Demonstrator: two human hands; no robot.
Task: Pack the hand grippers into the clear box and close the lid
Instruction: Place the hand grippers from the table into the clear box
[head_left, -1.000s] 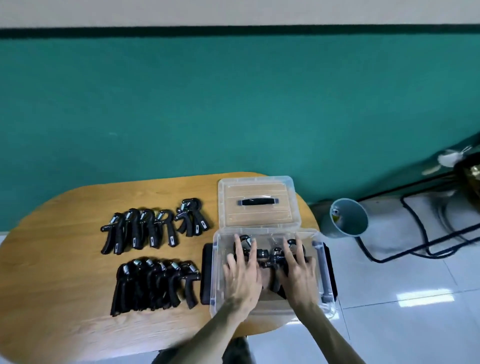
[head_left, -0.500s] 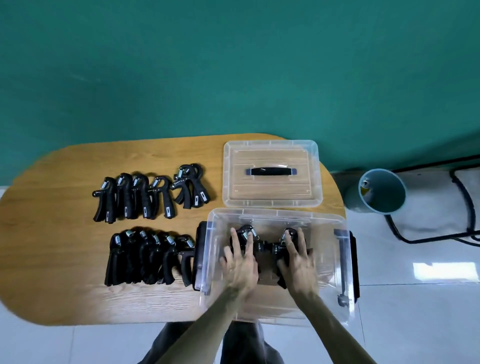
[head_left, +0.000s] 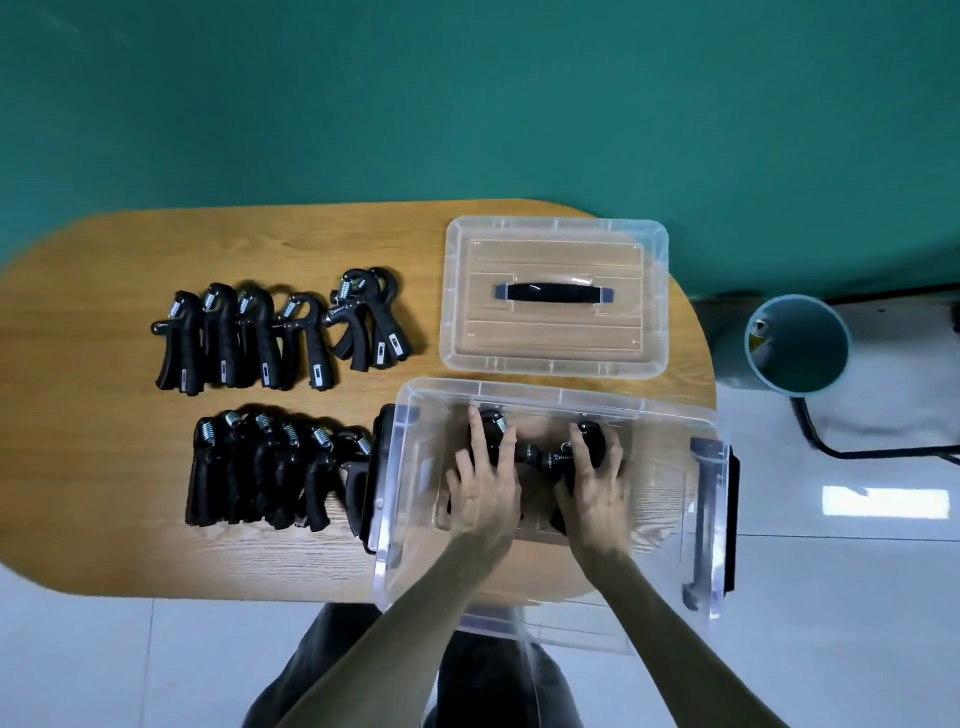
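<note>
On the left of the tabletop (head_left: 104, 545) you have two rows of hand grippers waiting: a back row (head_left: 280, 338) and a front row (head_left: 275, 470), the front one ending right against the black latch on the box's left end. To their right stands the clear box (head_left: 410, 519), its near edge hanging past the tabletop rim toward you. Inside it, your left hand (head_left: 485, 493) lies with fingers (head_left: 478, 436) stretched flat over one gripper (head_left: 491, 423), and your right hand (head_left: 595, 496) presses likewise, fingers extended, on another (head_left: 589, 434); neither is gripped. Behind the box the lid (head_left: 553, 296) rests flat, handle up. Press too hard near the overhanging edge and the box could tip. The sprung handles may tangle and stack high, which would stop the lid seating later.
</note>
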